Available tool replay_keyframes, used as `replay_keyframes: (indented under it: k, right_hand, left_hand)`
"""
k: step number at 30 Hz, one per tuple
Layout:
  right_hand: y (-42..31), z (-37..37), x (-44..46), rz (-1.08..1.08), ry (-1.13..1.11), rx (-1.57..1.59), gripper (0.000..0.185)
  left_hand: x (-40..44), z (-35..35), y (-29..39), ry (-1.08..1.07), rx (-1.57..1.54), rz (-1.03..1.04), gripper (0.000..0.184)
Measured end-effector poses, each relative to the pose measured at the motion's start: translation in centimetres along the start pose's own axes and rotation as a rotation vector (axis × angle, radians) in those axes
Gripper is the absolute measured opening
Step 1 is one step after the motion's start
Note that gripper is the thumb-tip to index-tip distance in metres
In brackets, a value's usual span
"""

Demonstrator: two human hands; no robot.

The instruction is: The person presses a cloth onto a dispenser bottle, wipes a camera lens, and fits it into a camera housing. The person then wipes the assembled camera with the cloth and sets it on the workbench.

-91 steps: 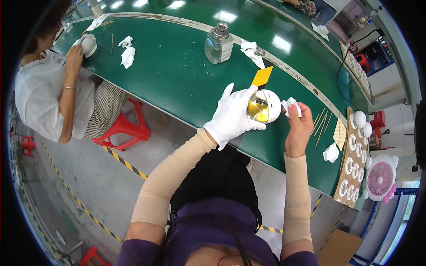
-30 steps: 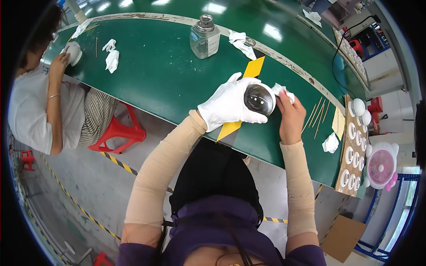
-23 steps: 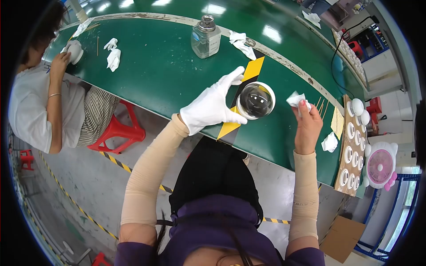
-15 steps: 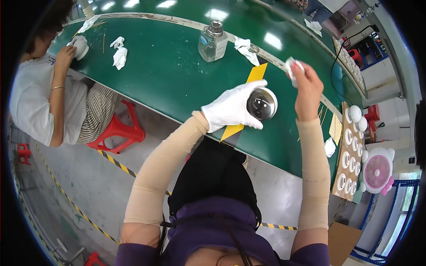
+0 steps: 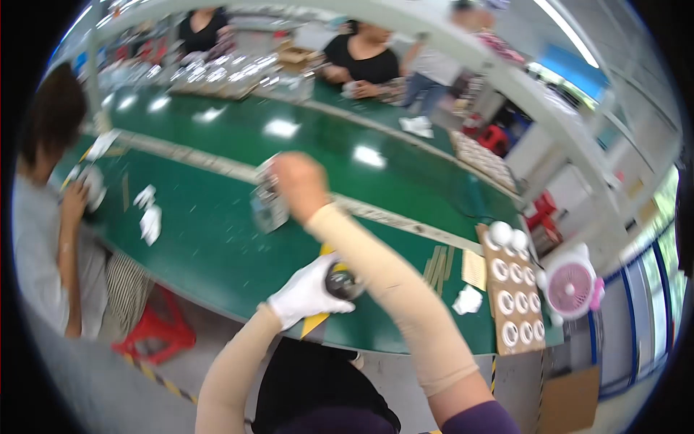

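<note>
My left hand [image 5: 307, 293], in a white glove, is wrapped round a dark glossy dome [image 5: 342, 281] over the green table, its right side partly behind my right forearm. My right hand [image 5: 298, 181] is bare and blurred by motion. It is at the top of the clear glass bottle [image 5: 270, 210] that stands on the table. Its fingers are smeared, and whether the white cloth is still in them cannot be made out. Yellow and black tape [image 5: 313, 325] runs on the table beneath my left hand.
Thin sticks [image 5: 438, 268], a yellow sheet [image 5: 474, 270] and a crumpled white cloth [image 5: 468, 299] lie at the right, beside a board of white rings [image 5: 515, 301] and a pink fan [image 5: 571, 289]. A co-worker [image 5: 50, 217] sits at the left; others are across the table.
My right hand has moved far left across the front to the bottle. The view has tipped up, showing more people across the table. My left hand still holds the dome.
</note>
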State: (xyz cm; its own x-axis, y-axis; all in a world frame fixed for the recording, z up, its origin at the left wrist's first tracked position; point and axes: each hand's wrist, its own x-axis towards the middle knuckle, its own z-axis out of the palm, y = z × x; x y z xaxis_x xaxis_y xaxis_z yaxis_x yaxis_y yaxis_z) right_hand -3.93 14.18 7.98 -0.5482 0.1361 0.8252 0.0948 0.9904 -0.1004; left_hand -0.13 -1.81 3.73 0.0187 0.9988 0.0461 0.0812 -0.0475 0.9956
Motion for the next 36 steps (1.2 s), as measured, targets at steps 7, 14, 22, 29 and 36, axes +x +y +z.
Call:
replay_keyframes:
  k: [7, 14, 22, 29, 36]
  right_hand:
    - [-0.5, 1.5, -2.4, -0.285, 0.053, 0.075, 0.005]
    - [-0.8, -0.1, -0.2, -0.036, 0.167, 0.108, 0.01]
    - [-0.1, 2.7, -1.0, 0.045, -0.106, 0.012, 0.013]
    - [-1.5, 1.3, -1.7, -0.199, -0.056, -0.056, 0.009]
    - [-1.8, 2.2, -2.5, -0.194, -0.039, -0.03, 0.006]
  left_hand:
    - [0.4, 0.8, -1.4, 0.059, 0.013, 0.125, 0.09]
    - [0.3, 1.1, -1.2, 0.032, -0.081, 0.118, 0.091]
    - [0.5, 1.3, -1.8, 0.046, -0.068, 0.147, 0.089]
    - [0.5, 1.1, -1.9, -0.008, -0.091, 0.071, 0.084]
    - [0.6, 1.0, -2.2, 0.017, -0.068, 0.099, 0.08]
